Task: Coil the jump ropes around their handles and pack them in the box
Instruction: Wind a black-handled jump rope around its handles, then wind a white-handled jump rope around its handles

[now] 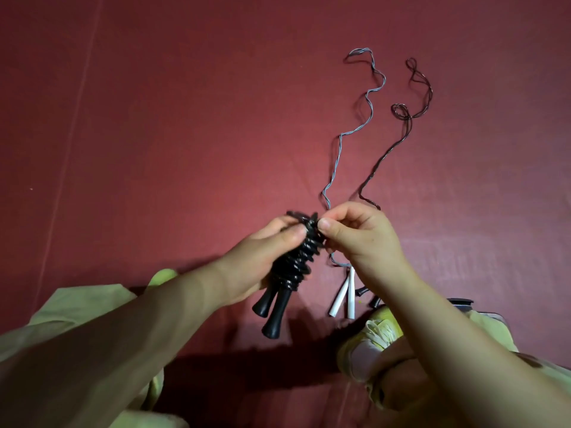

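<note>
A: Nearest the camera, what shows?

B: Pale green trouser legs (77, 307) and a yellow-laced sneaker (375, 332) of the seated person, on the dark red floor mat (185, 118).

A: And the hands?

B: The left hand (247, 267) wraps its fingers around a pair of black flared plastic handles (273, 313), held off the mat with a black rope coil (301, 254) wound tightly round their upper part. The right hand (361, 236) pinches the top of that coil between thumb and curled fingers.

A: Beyond them?

B: Two white tapered handles (344, 296) lie side by side on the mat, just beside the sneaker. Their grey twisted rope (367, 97) runs away in loose waves; a dark brown twisted rope (411, 109) lies near it, looped partway.

A: Any writing or brand?

B: None can be read. The box is not seen either.
</note>
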`<action>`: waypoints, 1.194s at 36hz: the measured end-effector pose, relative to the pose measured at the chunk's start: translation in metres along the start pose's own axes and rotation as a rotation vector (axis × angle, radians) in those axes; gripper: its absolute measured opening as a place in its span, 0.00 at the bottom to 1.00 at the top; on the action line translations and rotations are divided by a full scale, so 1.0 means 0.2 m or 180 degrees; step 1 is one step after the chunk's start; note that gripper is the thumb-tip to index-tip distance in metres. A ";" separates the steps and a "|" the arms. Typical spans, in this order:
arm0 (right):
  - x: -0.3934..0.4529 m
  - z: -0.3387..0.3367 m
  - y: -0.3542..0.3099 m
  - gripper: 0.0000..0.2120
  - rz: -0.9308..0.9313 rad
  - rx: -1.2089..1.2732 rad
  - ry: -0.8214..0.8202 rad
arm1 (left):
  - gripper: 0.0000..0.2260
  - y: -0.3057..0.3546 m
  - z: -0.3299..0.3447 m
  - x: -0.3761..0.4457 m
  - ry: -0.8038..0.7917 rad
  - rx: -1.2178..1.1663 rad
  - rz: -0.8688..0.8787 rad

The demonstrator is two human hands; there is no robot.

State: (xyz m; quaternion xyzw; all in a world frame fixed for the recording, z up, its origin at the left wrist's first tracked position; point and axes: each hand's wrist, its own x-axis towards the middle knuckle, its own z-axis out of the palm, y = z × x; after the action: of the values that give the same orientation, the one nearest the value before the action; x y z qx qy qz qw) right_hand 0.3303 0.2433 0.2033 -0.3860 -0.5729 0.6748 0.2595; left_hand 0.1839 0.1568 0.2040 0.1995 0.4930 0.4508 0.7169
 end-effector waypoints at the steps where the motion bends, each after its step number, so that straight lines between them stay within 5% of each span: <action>1: 0.00 0.00 0.01 0.09 0.0057 0.0030 0.0041 | 0.15 -0.01 0.00 0.00 -0.0020 0.0086 -0.0052; 9: 0.01 -0.01 -0.02 0.09 0.0378 0.0427 0.0085 | 0.17 -0.01 0.01 0.01 -0.0025 0.0289 -0.0065; 16: -0.02 -0.02 -0.11 0.08 0.0436 -0.0696 -0.0378 | 0.27 0.01 0.04 0.00 0.0042 0.0813 0.0143; 19: -0.05 -0.04 -0.14 0.10 0.0502 -0.0770 -0.0274 | 0.16 0.02 0.09 -0.03 -0.0062 0.0790 0.0190; 22: -0.12 -0.09 -0.22 0.11 0.0368 -0.0854 -0.0101 | 0.04 0.06 0.19 -0.06 -0.0174 0.0801 0.0402; 24: -0.16 -0.13 -0.29 0.08 0.0209 -0.0679 0.0084 | 0.12 0.08 0.26 -0.05 0.0101 0.0702 0.0554; 29: -0.27 -0.30 -0.41 0.10 0.0259 -0.0057 0.0757 | 0.08 0.15 0.48 0.06 0.0653 0.0380 0.0859; 33: -0.45 -0.56 -0.39 0.17 0.0467 0.0128 0.0987 | 0.14 0.16 0.80 0.20 0.0681 0.0565 0.1035; 36: -0.57 -0.71 -0.34 0.30 0.0541 0.0697 0.1040 | 0.17 0.12 1.05 0.28 0.0521 0.1128 0.1040; 39: -0.69 -0.86 -0.24 0.29 0.0347 0.1115 0.1323 | 0.12 0.00 1.34 0.36 0.0118 0.1706 0.0812; 43: -0.80 -1.04 -0.06 0.29 0.0176 0.1364 0.2221 | 0.21 -0.16 1.56 0.51 -0.0239 0.3059 0.0587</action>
State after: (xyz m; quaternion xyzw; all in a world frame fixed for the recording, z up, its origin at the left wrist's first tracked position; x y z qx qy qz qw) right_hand 0.5897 0.2389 0.2413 -0.5442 -0.2864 0.6142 0.4946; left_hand 0.4853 0.2752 0.2625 0.5666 0.5994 0.2264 0.5181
